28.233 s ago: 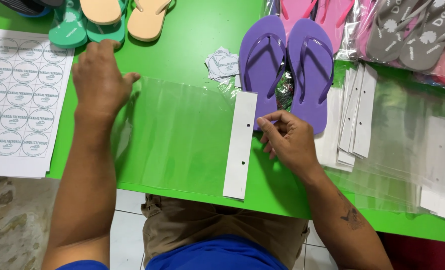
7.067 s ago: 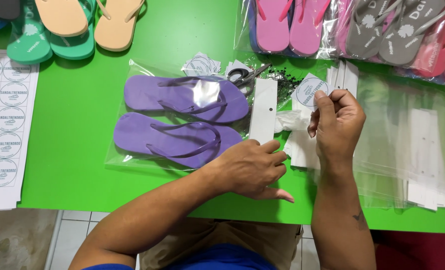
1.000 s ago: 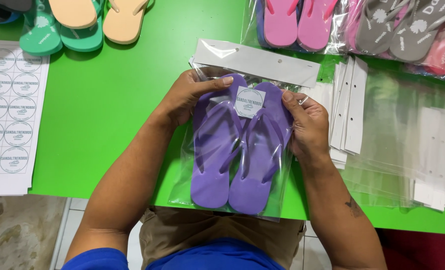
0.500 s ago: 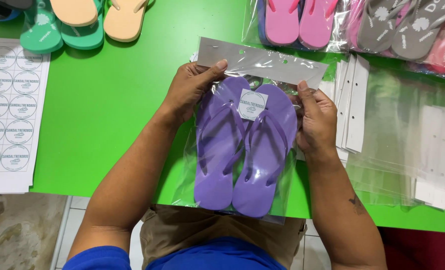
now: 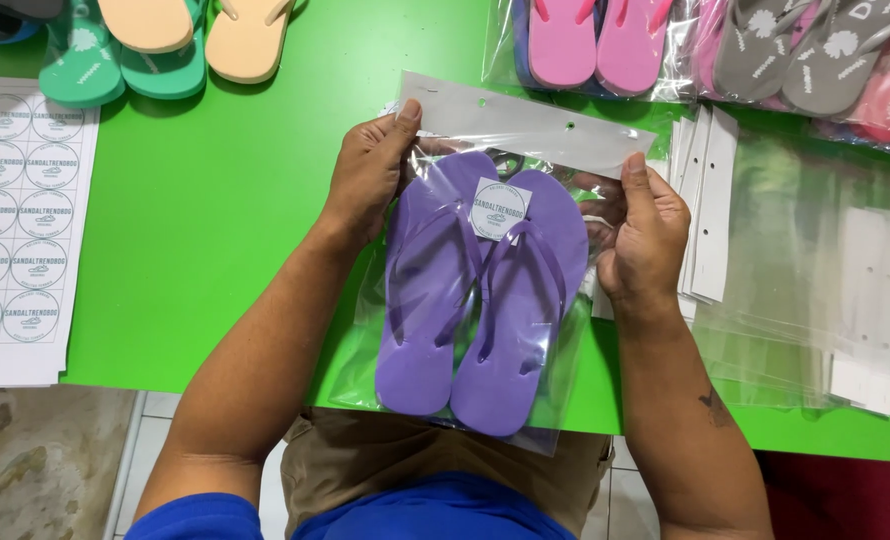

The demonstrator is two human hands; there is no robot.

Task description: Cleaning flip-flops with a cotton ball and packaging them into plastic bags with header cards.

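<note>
1. The left hand [image 5: 370, 170] grips the upper left edge of a clear plastic bag [image 5: 365, 340], thumb on the bag's white header strip [image 5: 525, 125].
2. The right hand [image 5: 643, 235] grips the bag's upper right edge, thumb just under the strip.
3. Inside the bag lies a pair of purple flip-flops [image 5: 485, 300], side by side, toes towards the strip, with a round white sticker [image 5: 498, 208] over the straps.
4. The bag is held above the near edge of the green table [image 5: 235, 200], in front of the person's body.
5. A sheet of round stickers [image 5: 15, 230] lies at the left.
6. A stack of empty clear bags [image 5: 815, 290] lies at the right.
7. Bagged pink flip-flops [image 5: 595, 40] lie at the table's far side.
</note>
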